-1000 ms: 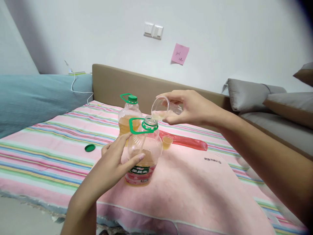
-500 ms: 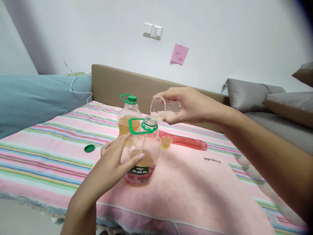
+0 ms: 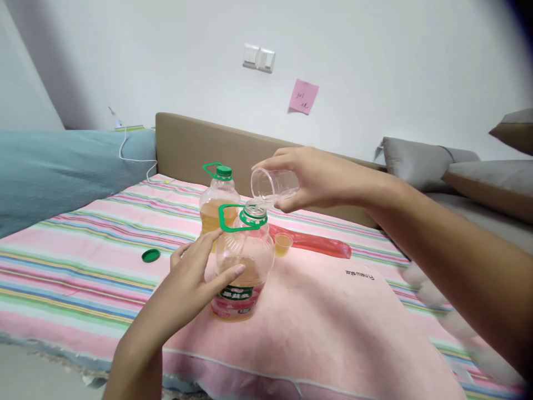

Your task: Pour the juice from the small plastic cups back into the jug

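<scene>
My left hand (image 3: 195, 272) is wrapped around the side of a large clear plastic bottle (image 3: 241, 272), thumb across its front. This uncapped bottle has a green ring handle (image 3: 229, 218) and holds yellowish liquid in its lower part. Over its open mouth, my right hand (image 3: 316, 178) grips a clear plastic cup (image 3: 275, 186), tipped on its side with the rim toward the bottle neck. Little liquid shows in the cup. Behind stands a second bottle (image 3: 219, 214), capped in green and partly filled. A small cup (image 3: 283, 244) of yellowish liquid stands to the right.
A loose green cap (image 3: 150, 255) lies on the striped sheet (image 3: 75, 266) at left. Red plastic wrap (image 3: 320, 244) stretches behind the small cup. The bottle rests on a pink cloth (image 3: 325, 322). Grey cushions (image 3: 428, 161) are at right, a headboard (image 3: 195, 144) behind.
The tilted cup has moved slightly left over the bottle mouth, and less liquid shows inside it. My left hand keeps its place on the bottle.
</scene>
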A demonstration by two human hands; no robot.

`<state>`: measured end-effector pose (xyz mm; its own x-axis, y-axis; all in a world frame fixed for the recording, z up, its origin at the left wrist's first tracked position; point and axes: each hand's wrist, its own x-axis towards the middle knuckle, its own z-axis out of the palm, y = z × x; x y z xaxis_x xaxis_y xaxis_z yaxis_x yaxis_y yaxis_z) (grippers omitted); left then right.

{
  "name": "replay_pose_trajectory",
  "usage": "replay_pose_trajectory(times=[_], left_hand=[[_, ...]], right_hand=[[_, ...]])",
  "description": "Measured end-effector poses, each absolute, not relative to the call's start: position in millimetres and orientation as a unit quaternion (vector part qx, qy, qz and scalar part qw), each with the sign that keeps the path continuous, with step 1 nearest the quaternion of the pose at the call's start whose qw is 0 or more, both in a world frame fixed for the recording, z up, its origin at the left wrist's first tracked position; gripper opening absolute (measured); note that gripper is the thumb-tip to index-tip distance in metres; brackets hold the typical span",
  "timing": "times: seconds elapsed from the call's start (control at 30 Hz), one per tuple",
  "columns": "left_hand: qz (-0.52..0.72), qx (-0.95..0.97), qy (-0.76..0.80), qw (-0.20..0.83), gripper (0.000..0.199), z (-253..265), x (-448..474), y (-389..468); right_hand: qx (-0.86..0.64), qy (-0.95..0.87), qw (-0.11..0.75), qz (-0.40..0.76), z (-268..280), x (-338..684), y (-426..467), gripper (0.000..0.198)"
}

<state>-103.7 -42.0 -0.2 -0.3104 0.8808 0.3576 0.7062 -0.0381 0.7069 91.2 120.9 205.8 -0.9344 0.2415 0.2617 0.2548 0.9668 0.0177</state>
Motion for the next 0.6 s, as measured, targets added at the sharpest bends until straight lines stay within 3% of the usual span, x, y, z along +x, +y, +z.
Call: replay_pose_trajectory(times=[0.6], left_hand=[[0.431,0.582,0.682,0.104,0.069,-2,-106,-41]], right_hand=[[-0.086,-0.989,0.089,-0.078,211,81,106,0.05]])
